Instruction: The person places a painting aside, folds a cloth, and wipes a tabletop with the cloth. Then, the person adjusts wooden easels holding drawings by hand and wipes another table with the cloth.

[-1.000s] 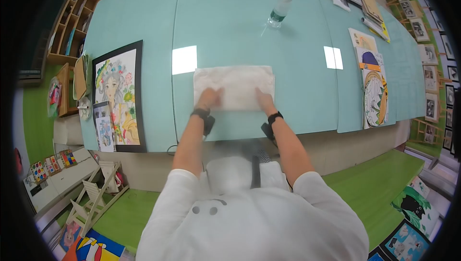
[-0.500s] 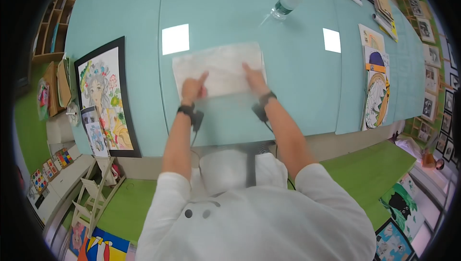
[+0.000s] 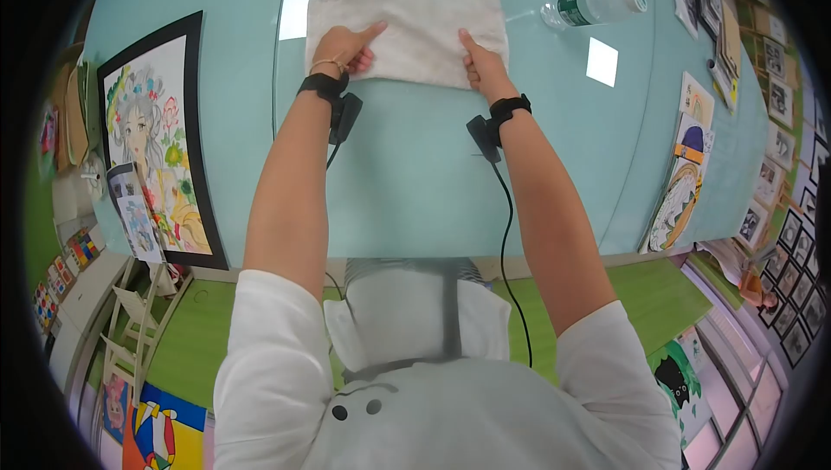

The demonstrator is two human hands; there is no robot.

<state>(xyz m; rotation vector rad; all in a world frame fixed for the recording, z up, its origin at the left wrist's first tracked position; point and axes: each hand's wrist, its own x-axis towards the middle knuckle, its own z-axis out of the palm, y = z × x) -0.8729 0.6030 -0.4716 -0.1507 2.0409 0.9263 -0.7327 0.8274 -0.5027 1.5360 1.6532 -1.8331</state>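
A white folded cloth [image 3: 407, 24] is spread between my two hands over the light blue-green table [image 3: 407, 184]. My left hand [image 3: 351, 46] grips its near left part, thumb on top and fingers curled under the near edge. At the near right corner my right hand [image 3: 485, 63] pinches the cloth the same way, thumb up. The cloth looks slightly wrinkled; whether it touches the tabletop I cannot tell. Both wrists carry black straps with small box-shaped devices.
Right of the cloth a clear plastic bottle [image 3: 593, 9] with a green label lies or stands tilted in view. A black-framed drawing [image 3: 195, 124] rests at the table's left. More artwork [image 3: 684, 167] and stacked papers [image 3: 705, 20] line the right side.
Both hands have moved away from my body with the cloth, toward the far side of the table. My view has also shifted, and the bottle appears farther right.
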